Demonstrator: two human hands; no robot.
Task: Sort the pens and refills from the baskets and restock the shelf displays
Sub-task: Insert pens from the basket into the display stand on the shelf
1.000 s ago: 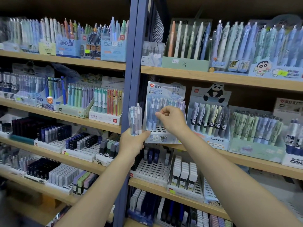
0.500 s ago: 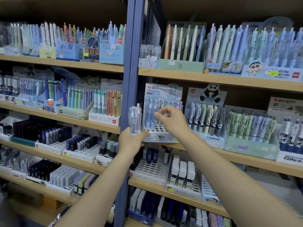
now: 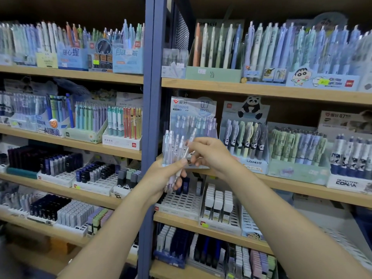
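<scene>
My left hand [image 3: 161,178] grips a bundle of several clear pastel pens [image 3: 171,152], held upright in front of the blue shelf post. My right hand [image 3: 209,154] is right beside it and pinches one pen [image 3: 188,146] that leans out of the bundle. Directly behind both hands stands the 0.7 mm pen display box [image 3: 193,115] with pale blue and lilac pens in a white slotted base on the wooden shelf [image 3: 281,182].
A blue steel post [image 3: 151,97] splits two shelf bays. A panda pen display [image 3: 244,137] and green pen boxes stand to the right. White slotted trays of lead cases [image 3: 181,204] fill the shelf below. Pen displays line the upper shelves.
My right hand has drawn back from the 0.7 mm display to the bundle in my left hand and taken hold of one pen there. The left hand's bundle stays in place.
</scene>
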